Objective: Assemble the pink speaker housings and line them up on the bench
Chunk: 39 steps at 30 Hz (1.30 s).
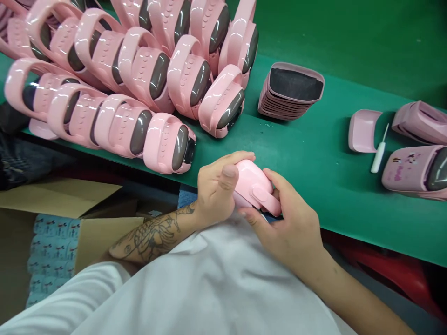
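So both hands are on one pink watch-style unit (254, 187), held right at the near edge of the green bench (314, 186), basically over the person's lap and white shirt. The left hand (214, 190) grips its left end, thumb pressed flat on the top of the shell, fingers curled underneath. The right hand (295, 223) comes in from the right and pinches the lower right part, where a small strap tab or clasp piece sticks out; fingertips are on it, the palm is off it. The unit's long axis runs roughly left-far to right-near, tilted down toward the right hand, so neither hand is really nearer, it sits between them, touching both. Far left on the bench there's a big heap of finished pink wristband units (139, 70) with dark glossy screens. Further right sits a stack of pink back covers (291, 90), then a single loose cover (363, 130), a small white tool (379, 156) just beside it, and a printed pink unit (415, 172) at the right edge. A cardboard box (70, 209) sits below on the left.
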Each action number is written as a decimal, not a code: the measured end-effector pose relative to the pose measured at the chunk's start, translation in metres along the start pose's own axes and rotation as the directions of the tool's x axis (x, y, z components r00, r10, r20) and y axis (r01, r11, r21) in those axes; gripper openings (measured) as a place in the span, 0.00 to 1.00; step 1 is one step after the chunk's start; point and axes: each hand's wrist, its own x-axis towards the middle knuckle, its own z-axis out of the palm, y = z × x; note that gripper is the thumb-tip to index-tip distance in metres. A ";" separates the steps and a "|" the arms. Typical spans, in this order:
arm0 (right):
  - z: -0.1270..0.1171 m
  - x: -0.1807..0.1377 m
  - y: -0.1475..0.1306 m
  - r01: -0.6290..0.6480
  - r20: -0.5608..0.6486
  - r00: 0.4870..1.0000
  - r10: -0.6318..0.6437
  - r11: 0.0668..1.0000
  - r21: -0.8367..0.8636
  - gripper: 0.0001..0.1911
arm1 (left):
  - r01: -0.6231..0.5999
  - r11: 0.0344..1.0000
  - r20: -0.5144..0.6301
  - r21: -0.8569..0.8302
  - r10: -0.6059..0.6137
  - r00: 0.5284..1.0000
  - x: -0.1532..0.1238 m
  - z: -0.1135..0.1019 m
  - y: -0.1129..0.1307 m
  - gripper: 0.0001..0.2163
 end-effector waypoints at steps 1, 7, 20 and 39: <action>0.001 0.001 -0.002 0.015 -0.002 1.000 -0.015 1.000 -0.007 0.37 | -0.008 1.000 -0.022 0.005 0.008 1.000 0.001 -0.001 0.002 0.34; 0.010 0.004 -0.008 0.084 -0.016 0.996 -0.085 0.993 -0.082 0.42 | 0.006 1.000 -0.070 -0.028 -0.008 0.998 0.006 -0.009 0.005 0.32; 0.021 0.012 -0.003 0.019 0.028 0.999 -0.021 0.997 0.077 0.37 | 0.008 1.000 -0.096 -0.023 -0.010 0.995 0.008 -0.021 -0.001 0.26; 0.034 0.017 0.001 0.132 -0.214 0.972 -0.096 0.978 0.162 0.30 | -0.235 0.955 -0.064 0.182 0.250 0.966 0.012 -0.013 -0.015 0.25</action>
